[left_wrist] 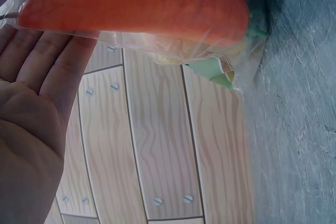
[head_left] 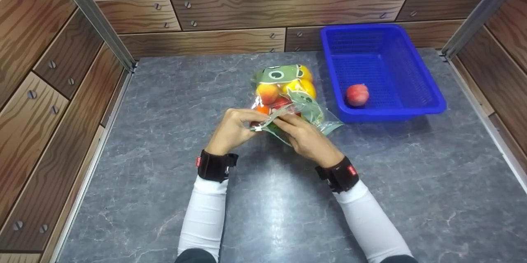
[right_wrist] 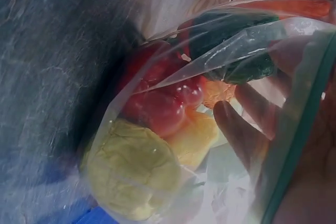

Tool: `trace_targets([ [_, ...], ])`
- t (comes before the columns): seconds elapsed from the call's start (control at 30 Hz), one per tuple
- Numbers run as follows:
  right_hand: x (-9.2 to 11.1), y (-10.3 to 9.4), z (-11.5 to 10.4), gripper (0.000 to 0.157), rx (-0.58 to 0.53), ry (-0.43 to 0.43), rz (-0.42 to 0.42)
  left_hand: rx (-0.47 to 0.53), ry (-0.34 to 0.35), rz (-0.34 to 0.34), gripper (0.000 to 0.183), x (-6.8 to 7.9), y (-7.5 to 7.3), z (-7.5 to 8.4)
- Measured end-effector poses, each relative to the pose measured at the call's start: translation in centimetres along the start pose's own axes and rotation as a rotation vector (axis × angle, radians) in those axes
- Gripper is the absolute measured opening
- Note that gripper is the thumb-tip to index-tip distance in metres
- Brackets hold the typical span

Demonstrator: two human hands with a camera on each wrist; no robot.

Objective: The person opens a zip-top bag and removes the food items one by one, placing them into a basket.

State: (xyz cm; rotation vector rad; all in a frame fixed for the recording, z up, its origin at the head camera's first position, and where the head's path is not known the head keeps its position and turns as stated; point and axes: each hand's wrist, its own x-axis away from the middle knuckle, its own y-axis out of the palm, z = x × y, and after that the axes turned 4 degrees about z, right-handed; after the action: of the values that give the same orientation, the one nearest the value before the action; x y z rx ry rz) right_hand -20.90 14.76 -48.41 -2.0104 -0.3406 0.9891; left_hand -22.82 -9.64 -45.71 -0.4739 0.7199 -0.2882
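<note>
The left hand (head_left: 234, 129) pinches the edge of the clear zip bag (head_left: 302, 108) near its white slider (head_left: 258, 128), while the right hand (head_left: 306, 137) reaches in at the mouth; its fingers show through the film, stretched out among the contents and gripping nothing that can be seen. The bag lies on the grey table (head_left: 156, 197) in front of the person, mouth towards them, just left of the blue basket (head_left: 391, 111), where one red fruit (head_left: 357, 95) rests in the near left corner. Inside the bag, an orange carrot-like piece (left_wrist: 136, 6) lies along the left hand's side, with a dark green piece (right_wrist: 231, 45), glossy red pieces (right_wrist: 157, 103) and a yellow round one (right_wrist: 134, 169) packed beyond. The step in hand seems to be working inside the bag, and it calls for a firm left pinch on the rim, so that thin film does not fold over the right fingers. Those fingers do best kept flat and gentle, nudging pieces deeper rather than pressing them into the plastic. The green zip strip (right_wrist: 296, 145) should lie free of creases and contents; tugging at one side could strain the seam or spill something.
</note>
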Motion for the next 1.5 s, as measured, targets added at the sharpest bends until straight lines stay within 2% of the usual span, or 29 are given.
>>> trace_targets([
  [0.27, -0.2, 0.0, -0.2, 0.038, -0.069, 0.073, 0.039, 0.004, -0.035, -0.02, 0.024, 0.1, 0.0, 0.0],
  [0.4, -0.2, 0.1, 0.0, 0.036, -0.063, 0.092, 0.046, 0.002, -0.041, -0.026, 0.023, 0.1, 0.0, 0.0],
  [0.6, 0.0, 0.3, 0.3, 0.049, -0.049, 0.089, 0.03, 0.006, -0.043, -0.031, 0.023, 0.1, 0.0, 0.1],
  [0.73, 0.0, 0.4, 0.4, 0.049, -0.042, 0.1, 0.025, 0.014, -0.04, -0.03, 0.025, 0.1, 0.1, 0.0],
  [1.0, 0.1, 1.2, 0.3, 0.051, -0.004, 0.174, 0.046, 0.002, -0.043, -0.044, 0.023, 0.0, 0.0, 0.1],
  [1.2, 0.1, 1.8, 0.3, 0.049, -0.013, 0.207, 0.101, 0.005, -0.035, -0.035, 0.023, 0.1, 0.0, 0.0],
  [1.5, 0.0, 0.4, 0.0, 0.048, -0.048, 0.227, 0.135, 0.006, -0.019, -0.019, 0.022, 0.1, -0.3, -0.2],
])
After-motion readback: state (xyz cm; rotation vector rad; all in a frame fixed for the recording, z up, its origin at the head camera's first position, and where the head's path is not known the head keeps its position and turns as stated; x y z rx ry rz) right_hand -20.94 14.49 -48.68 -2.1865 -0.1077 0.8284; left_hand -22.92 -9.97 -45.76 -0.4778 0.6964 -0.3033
